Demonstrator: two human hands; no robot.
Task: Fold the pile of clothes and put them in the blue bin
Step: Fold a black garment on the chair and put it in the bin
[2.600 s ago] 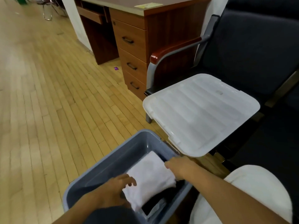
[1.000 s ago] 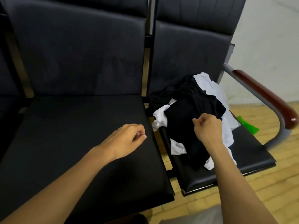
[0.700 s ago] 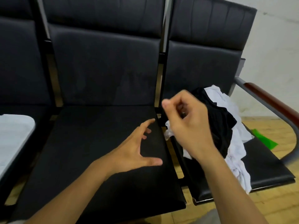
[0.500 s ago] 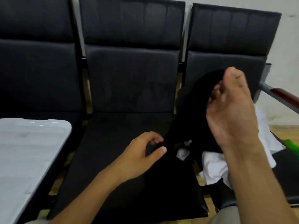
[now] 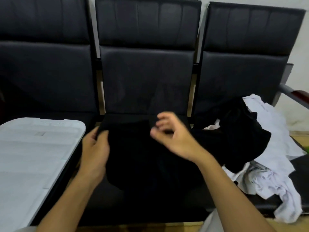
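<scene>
Two hands: left (image 5: 95,148) grips one black garment (image 5: 142,156), right (image 5: 173,139) hovers loosely curled, holding nothing.

left hand (image 5: 94,149) grips black garment (image 5: 142,156) on seat (image 5: 117,198).

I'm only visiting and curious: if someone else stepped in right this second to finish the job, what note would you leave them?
Left hand: grips the edge of the black garment lying on the middle seat.
Right hand: above the garment, fingers curled; blurred, so I cannot tell if it holds cloth.
Pile of clothes: black and white, unfolded, on the right seat.
White lid: on the left seat.
Blue bin: out of view.
Done: black garment pulled out.
Left: fold it, bin it, then the pile.
</scene>
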